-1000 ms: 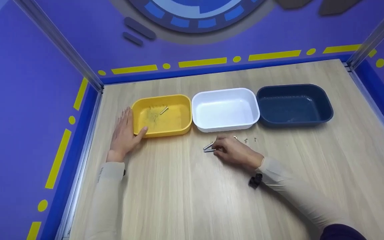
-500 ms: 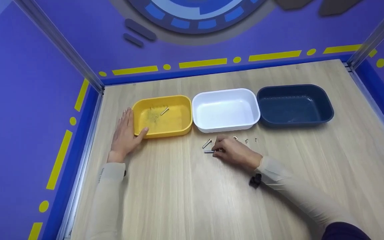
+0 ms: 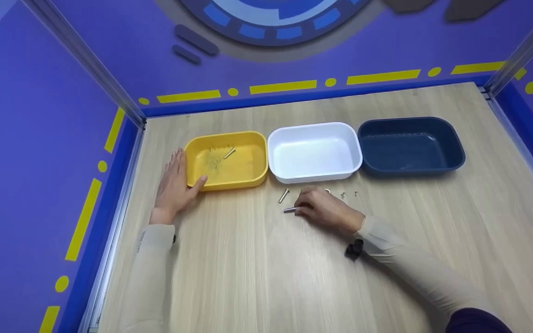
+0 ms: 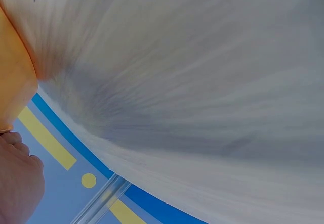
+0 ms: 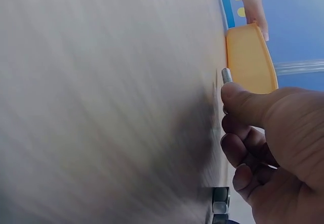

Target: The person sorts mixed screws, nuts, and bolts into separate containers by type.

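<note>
1. Right hand (image 3: 329, 210) has a metal bolt (image 3: 289, 210) pinched between thumb and fingers, threaded end poking out, probably a fingertip hold because it's so slim. Can't tell if it touches the table (image 3: 243, 259).
2. A loose screw (image 3: 284, 196) lies near it, in front of the white bin (image 3: 315, 159).
3. Left hand (image 3: 172, 189) lies straight-fingered along the yellow bin (image 3: 248, 166), thumb at the rim, I'd guess to steady it.
4. Dark bin (image 3: 412, 152) ends the row, likely lined up for easy reach.
</note>
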`<state>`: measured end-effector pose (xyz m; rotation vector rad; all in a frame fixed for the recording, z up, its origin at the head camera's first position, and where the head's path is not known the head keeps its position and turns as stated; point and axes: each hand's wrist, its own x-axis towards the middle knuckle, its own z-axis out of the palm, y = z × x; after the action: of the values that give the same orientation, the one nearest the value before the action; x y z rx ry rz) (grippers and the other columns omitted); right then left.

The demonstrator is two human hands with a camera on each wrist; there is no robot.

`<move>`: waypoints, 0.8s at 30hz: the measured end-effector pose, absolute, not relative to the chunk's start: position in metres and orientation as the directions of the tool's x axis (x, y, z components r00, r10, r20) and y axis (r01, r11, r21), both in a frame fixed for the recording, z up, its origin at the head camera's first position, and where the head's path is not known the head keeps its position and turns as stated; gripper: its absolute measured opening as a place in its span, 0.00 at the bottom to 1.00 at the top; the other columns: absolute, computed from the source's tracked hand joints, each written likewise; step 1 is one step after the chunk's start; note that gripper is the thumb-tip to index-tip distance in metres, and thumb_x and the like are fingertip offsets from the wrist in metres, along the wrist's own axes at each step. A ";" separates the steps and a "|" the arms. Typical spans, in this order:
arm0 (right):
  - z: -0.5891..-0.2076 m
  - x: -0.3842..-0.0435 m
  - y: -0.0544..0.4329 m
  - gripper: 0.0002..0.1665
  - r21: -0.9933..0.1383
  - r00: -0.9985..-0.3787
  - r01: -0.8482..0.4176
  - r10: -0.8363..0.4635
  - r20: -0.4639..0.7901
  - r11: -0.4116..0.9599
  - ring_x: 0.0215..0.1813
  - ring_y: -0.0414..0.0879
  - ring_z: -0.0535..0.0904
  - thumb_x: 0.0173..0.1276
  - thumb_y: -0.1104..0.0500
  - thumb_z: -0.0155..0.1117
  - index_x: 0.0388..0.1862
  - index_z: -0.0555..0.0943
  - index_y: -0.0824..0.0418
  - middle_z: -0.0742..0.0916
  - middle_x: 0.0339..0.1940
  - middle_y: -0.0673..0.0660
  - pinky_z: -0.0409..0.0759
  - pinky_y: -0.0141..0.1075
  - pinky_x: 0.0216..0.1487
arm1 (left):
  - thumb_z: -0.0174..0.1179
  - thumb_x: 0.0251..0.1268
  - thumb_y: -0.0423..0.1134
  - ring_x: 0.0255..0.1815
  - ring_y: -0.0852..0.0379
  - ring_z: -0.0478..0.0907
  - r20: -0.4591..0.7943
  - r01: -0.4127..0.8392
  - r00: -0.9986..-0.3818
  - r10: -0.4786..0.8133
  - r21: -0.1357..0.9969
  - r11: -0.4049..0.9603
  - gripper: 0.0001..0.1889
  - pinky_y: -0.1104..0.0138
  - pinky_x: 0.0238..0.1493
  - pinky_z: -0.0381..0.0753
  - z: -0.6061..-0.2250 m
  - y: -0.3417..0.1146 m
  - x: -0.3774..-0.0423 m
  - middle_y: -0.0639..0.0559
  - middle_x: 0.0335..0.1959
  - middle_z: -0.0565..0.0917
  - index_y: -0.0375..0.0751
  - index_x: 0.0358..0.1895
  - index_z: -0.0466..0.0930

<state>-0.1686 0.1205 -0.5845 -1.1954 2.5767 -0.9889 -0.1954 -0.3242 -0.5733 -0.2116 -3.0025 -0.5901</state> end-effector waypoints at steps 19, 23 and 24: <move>-0.566 -0.172 0.112 0.03 -0.611 -0.665 -0.661 -0.717 0.210 0.435 0.40 0.45 0.85 0.72 0.65 0.73 0.41 0.92 0.63 0.89 0.36 0.54 0.88 0.39 0.42 | 0.51 0.78 0.69 0.91 0.42 0.39 0.130 0.164 -0.984 0.123 0.380 0.910 0.54 0.46 0.90 0.43 -0.575 -0.324 -0.195 0.41 0.91 0.44 0.35 0.88 0.39; -0.561 -0.173 0.109 0.04 -0.612 -0.658 -0.669 -0.719 0.224 0.421 0.39 0.45 0.85 0.72 0.66 0.73 0.42 0.92 0.64 0.89 0.36 0.54 0.87 0.38 0.40 | 0.51 0.78 0.69 0.91 0.42 0.39 0.123 0.157 -0.985 0.119 0.381 0.911 0.54 0.47 0.91 0.42 -0.575 -0.324 -0.194 0.41 0.91 0.44 0.35 0.88 0.38; -0.559 -0.173 0.108 0.04 -0.613 -0.657 -0.670 -0.719 0.227 0.418 0.39 0.45 0.85 0.72 0.66 0.72 0.42 0.92 0.64 0.89 0.36 0.55 0.87 0.39 0.40 | 0.51 0.78 0.70 0.91 0.42 0.39 0.119 0.154 -0.986 0.117 0.382 0.911 0.54 0.47 0.91 0.42 -0.575 -0.324 -0.195 0.41 0.91 0.44 0.36 0.88 0.38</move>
<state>-0.1731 0.1085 -0.5590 -1.2682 2.5853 -1.0663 -0.1945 -0.3240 -0.5753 -0.2123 -2.9795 -0.6064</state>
